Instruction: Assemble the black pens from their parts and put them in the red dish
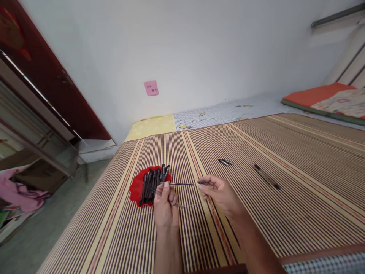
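Observation:
My left hand is closed, with what looks like a pen barrel lying through its fingers. A thin dark pen refill spans the gap between my hands, its left end at my left thumb and fingertip. My right hand pinches the refill's light-coloured right end; a small dark part shows at its fingertips, too small to name. Just behind and left of my left hand, several black pens lie side by side on a red scalloped-edged cloth or dish.
Several small dark pen parts lie beyond my right hand. One pen lies further right on the striped bamboo mat. A folded orange blanket is at the far right, and a pink note is on the wall.

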`<state>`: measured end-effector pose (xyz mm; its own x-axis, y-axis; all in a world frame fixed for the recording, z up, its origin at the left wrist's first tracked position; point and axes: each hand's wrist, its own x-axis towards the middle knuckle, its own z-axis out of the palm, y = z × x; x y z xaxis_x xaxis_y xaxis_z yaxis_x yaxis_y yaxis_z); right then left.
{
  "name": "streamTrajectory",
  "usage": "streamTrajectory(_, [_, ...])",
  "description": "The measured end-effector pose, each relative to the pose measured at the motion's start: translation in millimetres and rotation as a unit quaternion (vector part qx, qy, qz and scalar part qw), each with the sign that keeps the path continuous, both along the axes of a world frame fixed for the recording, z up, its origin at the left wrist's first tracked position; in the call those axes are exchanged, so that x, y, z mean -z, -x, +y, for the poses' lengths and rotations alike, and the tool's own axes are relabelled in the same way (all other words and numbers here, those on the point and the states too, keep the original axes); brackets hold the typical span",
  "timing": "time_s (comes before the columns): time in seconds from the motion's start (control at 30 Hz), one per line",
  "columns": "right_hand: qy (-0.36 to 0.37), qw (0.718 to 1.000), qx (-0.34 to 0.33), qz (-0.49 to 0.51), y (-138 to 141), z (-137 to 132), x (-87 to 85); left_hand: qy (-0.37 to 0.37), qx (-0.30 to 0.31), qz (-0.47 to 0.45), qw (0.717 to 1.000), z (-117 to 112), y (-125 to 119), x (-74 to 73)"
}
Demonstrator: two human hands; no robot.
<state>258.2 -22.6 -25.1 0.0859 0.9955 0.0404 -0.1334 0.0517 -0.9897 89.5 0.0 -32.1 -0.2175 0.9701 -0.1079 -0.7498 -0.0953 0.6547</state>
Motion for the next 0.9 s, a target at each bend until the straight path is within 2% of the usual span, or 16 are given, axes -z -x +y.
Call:
streamTrajectory(0.1, [-0.012,1.0,-0.011,0.006,2,0,-1.2,-0.002,0.005,0.002,1.0,-1,-3,0.4])
streamTrajectory(0.3, [-0.02,0.999,0.03,-0.016,-4,0,1.2,-0.008,0.016,-0.012,1.0,0,-3,-0.9])
streamTrajectory(0.47, [-0.038,0.999,0.02,-0.021,-3,0,0.4,-0.009,0.035,-0.019,0.999,-2,-6,-2.8])
streamTrajectory(0.8, [-0.036,0.999,0.009,-0.011,1,0,-5.8,-0.009,0.063,0.034,0.997,-1,-6,-9.3])
streamTrajectory(0.9, [-0.044,0.998,0.034,-0.026,1,-1,-5.9,-0.002,0.07,0.041,0.997,-2,-9,-10.2])
